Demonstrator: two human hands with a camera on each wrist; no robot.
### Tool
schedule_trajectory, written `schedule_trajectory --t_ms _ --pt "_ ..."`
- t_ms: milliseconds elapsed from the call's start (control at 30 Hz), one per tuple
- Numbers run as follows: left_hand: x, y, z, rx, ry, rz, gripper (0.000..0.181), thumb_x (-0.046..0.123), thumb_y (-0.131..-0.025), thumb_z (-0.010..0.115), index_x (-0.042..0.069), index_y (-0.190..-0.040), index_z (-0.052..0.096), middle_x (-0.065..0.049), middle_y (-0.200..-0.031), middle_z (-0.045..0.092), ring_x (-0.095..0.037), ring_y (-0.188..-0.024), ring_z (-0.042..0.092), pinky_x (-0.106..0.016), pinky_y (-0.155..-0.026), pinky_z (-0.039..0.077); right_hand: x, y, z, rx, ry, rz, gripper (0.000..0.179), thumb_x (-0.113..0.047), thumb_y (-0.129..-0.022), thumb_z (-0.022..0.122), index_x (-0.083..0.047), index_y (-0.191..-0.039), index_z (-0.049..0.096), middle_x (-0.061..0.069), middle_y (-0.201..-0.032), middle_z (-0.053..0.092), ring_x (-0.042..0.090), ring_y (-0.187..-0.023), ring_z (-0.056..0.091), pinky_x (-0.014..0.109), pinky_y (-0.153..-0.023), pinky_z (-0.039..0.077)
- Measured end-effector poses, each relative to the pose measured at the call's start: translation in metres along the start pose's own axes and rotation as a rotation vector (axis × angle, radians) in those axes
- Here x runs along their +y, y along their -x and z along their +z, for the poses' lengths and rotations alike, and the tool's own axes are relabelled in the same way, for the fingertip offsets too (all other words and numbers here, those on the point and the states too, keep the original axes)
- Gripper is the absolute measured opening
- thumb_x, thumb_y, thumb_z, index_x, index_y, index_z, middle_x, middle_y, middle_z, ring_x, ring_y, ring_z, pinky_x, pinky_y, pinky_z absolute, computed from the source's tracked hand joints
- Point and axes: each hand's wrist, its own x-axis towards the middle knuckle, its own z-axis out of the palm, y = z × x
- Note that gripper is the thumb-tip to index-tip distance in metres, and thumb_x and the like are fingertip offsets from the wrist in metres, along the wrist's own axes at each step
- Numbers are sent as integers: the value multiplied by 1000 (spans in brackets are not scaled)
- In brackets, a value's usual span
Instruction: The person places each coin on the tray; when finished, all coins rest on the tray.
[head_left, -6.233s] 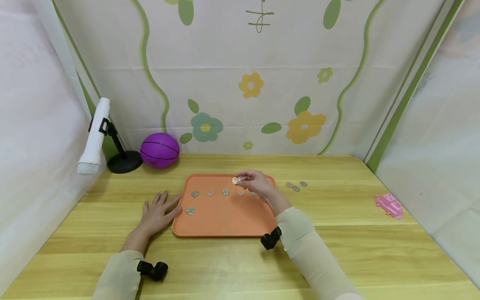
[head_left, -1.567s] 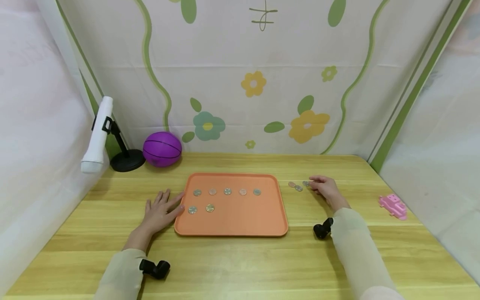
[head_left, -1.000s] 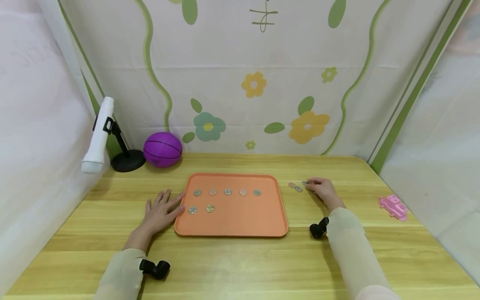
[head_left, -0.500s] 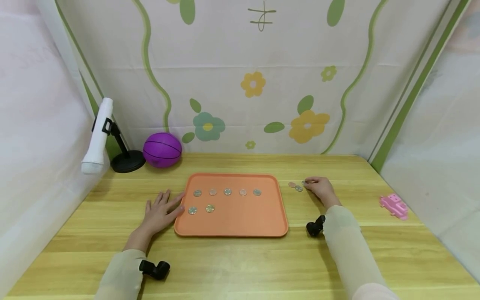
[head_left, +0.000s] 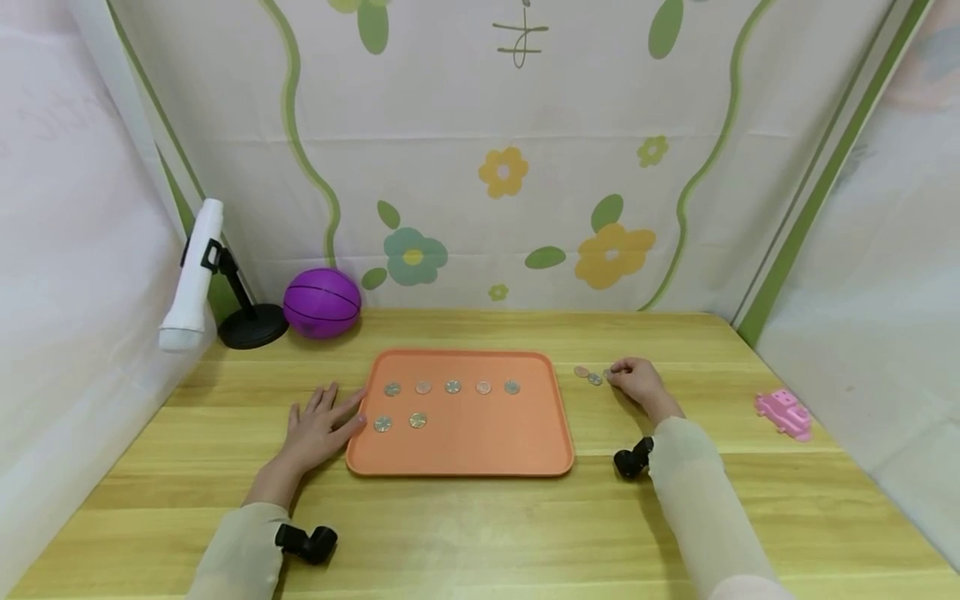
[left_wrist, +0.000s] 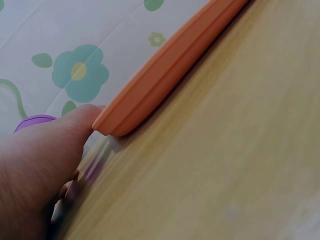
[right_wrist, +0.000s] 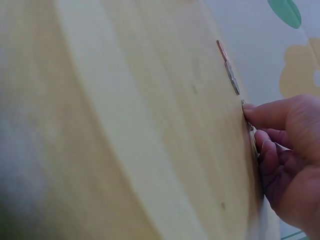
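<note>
An orange tray lies in the middle of the table with several coins on it. A row of them runs along the back; a silver coin and a gold-coloured coin lie in front. My left hand rests at the tray's left side, fingers spread on the table and thumb at the rim. Right of the tray, my right hand has curled fingers and thumb at a silver coin on the tabletop, partly hidden by the fingertips. Beside it lie a copper coin and another silver coin.
A purple ball and a white microphone-like object on a black stand are at the back left. Far right lies a pink toy car. A patterned cloth hangs behind the table.
The gold-coloured coin, earlier in my right hand over the tray, now lies in the front row. That hand moved right to the loose coins and shifted slightly left there. My left hand stayed put.
</note>
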Motion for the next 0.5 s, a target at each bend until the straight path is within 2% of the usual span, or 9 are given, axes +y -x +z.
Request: schedule_trajectory --t_ms 133,500 --pt "-1 0 0 4 -12 1 55 48 -86 43 22 -134 35 -26 -137 14 -42 -124 3 -62 -88 -6 1 2 2 30 15 -25 25 -13 -84 55 6 -101 54 15 -90 52 26 -80 48 35 -69 39" --pt "0 0 0 -1 -9 -3 56 48 -86 43 20 -134 36 -26 -137 14 -42 -124 3 -62 -88 -6 6 7 6 107 -52 -130 20 -4 -79 60 4 -96 53 10 -78 51 20 -71 46 32 -66 39"
